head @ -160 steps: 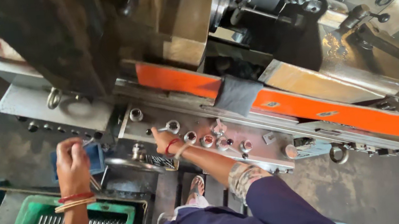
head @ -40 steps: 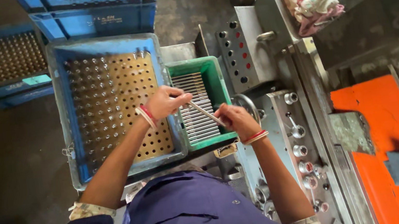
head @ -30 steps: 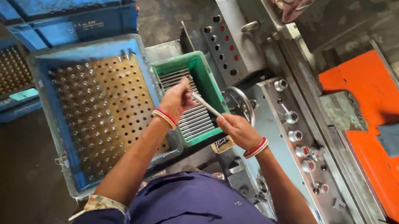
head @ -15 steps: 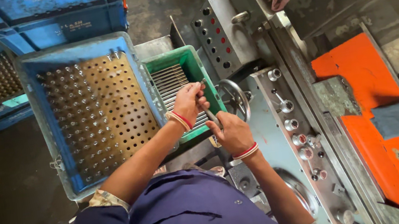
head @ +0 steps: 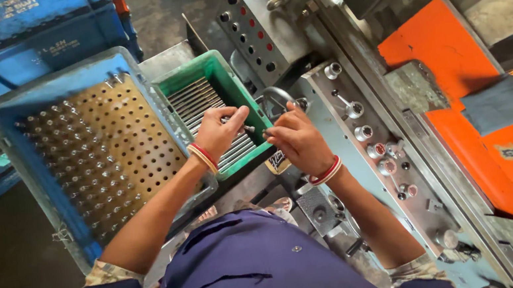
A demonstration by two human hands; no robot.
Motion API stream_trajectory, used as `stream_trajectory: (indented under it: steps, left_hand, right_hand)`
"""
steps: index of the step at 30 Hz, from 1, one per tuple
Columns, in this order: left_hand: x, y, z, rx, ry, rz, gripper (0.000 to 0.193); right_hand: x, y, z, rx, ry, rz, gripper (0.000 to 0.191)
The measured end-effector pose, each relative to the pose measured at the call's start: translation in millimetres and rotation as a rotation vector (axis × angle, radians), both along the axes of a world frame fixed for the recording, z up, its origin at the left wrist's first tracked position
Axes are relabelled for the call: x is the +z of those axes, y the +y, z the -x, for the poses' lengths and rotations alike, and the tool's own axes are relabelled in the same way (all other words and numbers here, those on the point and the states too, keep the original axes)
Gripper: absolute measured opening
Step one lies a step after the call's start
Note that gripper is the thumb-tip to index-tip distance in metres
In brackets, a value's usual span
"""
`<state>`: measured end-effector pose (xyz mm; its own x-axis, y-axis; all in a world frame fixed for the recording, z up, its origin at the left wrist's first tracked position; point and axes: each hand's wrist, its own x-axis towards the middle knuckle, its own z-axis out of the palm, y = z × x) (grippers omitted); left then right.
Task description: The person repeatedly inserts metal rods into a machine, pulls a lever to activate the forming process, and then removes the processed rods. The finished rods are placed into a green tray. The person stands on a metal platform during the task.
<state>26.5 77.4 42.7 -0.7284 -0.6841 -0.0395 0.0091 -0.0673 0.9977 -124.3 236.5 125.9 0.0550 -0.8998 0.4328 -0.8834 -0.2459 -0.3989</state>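
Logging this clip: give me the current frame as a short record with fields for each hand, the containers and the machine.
left hand: over the green tray, fingers pinching a metal rod
right hand: at the tray's right edge, beside the handwheel; whether it grips anything is unclear
green tray: holds rods lying side by side
blue crate: left of the tray, with a perforated board partly filled with upright rods
machine: control panel with knobs, orange guard on the right
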Motion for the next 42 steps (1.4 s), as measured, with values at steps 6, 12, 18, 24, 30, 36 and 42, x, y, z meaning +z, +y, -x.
stream_trajectory:
  steps: [6,12,18,24,30,36,42]
  left_hand:
    - [-0.3,-1.9,4.5,-0.142,-0.046,-0.436,0.034]
    - [11.9,-0.3,4.2,-0.180,-0.125,-0.391,0.034]
    - [38.7,14.0,16.4,-0.030,0.293,-0.080,0.037]
    - [34.3,10.9,37.3,-0.023,0.412,-0.091,0.034]
    - [-47.2,-27.9,59.9,0.174,0.475,-1.023,0.030]
    - [-143.2,-50.5,12.7,0.362,0.136,-1.018,0.016]
    - [-94.4,-41.8,91.3,0.156,0.134,-0.739,0.005]
  right_hand:
    - [11.4,-6.6,-7.0,0.068,0.285,0.069,0.017]
    - [-8.9,-2.5,-5.0,0.038,0.062,-0.088,0.013]
    - [-36.6,5.2,-34.1,0.135,-1.590,-0.231,0.046]
    - [-48.2,-0.4,-38.4,0.199,-1.657,-0.021,0.042]
    - [-106.8,31.0,18.6,-0.592,-0.715,0.171,0.041]
    - [-183.6,229.9,50.9,-1.083,-0.475,-0.217,0.033]
    - [-179.1,421.2,55.2,-1.434,-0.188,-0.697,0.036]
